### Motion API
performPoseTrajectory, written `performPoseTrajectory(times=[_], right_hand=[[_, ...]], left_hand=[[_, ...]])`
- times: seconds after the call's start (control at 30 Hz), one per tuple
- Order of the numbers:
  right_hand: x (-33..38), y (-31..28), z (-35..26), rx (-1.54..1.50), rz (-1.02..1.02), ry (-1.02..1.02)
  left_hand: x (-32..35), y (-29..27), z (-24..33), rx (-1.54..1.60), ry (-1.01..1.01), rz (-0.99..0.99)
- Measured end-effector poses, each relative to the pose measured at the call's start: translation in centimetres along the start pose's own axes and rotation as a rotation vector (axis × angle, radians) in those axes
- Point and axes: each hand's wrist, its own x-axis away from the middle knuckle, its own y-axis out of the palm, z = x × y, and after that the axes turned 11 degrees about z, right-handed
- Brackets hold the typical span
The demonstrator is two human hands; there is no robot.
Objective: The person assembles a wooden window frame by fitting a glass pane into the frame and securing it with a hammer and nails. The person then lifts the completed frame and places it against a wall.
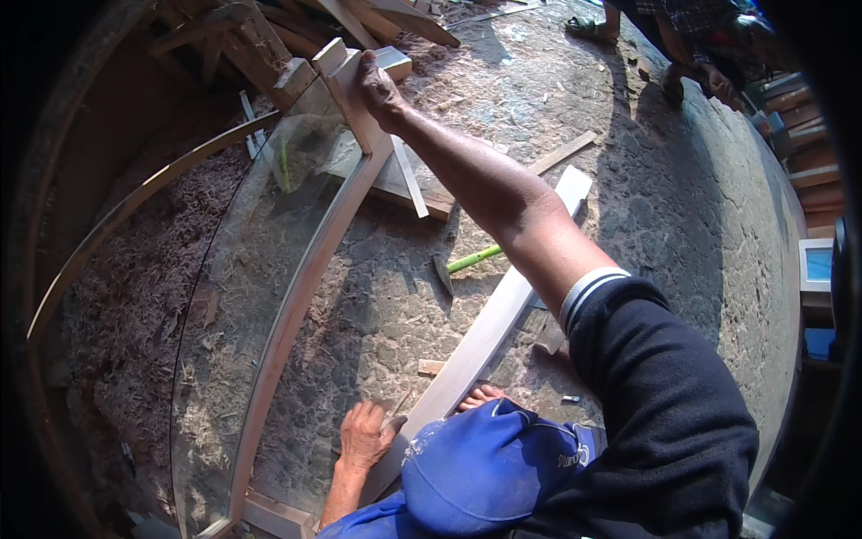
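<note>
Your right grip (381, 94) is at 11 to 12 o'clock, at the end of the bare forearm that comes out of your dark sleeve (660, 377). It is closed on the upper corner of the glazed wooden frame (282, 337), with the hand wrapped over the wood. The frame runs down the view from 11 o'clock to 7 o'clock; its clear glass pane (238, 269) lies on the 9 o'clock side of the long rail nearest you. Your left grip (364, 436) is low at 7 o'clock, back of the hand upward, fingers bent, thumb toward the pale plank (488, 332). You cannot tell from this view whether it has hold of anything. The plank lies slantwise, from 2 o'clock down to 7 o'clock, between the left hand and your blue-clad knee (498, 463). Bare toes (482, 396) show at 5 o'clock, just beside it.

Near the centre, locate the green-handled hammer (473, 259) on the ground (377, 314), close to the plank. A narrow pale lath (410, 180) lies at 12 o'clock, below the right grip. A small wooden offcut (431, 367) sits at 6 o'clock. Wood shavings (135, 260) cover the ground at 9 o'clock. At 2 o'clock, near the rim, note a co-worker (709, 45), well apart from your hands
</note>
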Motion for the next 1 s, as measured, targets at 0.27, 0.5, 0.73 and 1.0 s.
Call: performPoseTrajectory(times=[0.27, 0.5, 0.73, 1.0], right_hand=[[-0.3, -0.1, 0.7, -0.045, 0.0, -0.02], [0.3, -0.7, 0.0, -0.101, -0.1, 0.099], [-1.2, -1.3, 2.6, -0.126, -0.171, 0.154], [-1.9, -1.4, 3.9, -0.049, -0.236, 0.132]], left_hand=[[-1.0, 10.3, 0.9, 0.198, -0.223, -0.153], [-0.1, 9.0, 1.2, 0.282, -0.32, -0.388], [4.8, -0.8, 2.6, 0.24, -0.36, -0.216], [13.5, -7.6, 3.7, 0.098, -0.464, 0.009]])
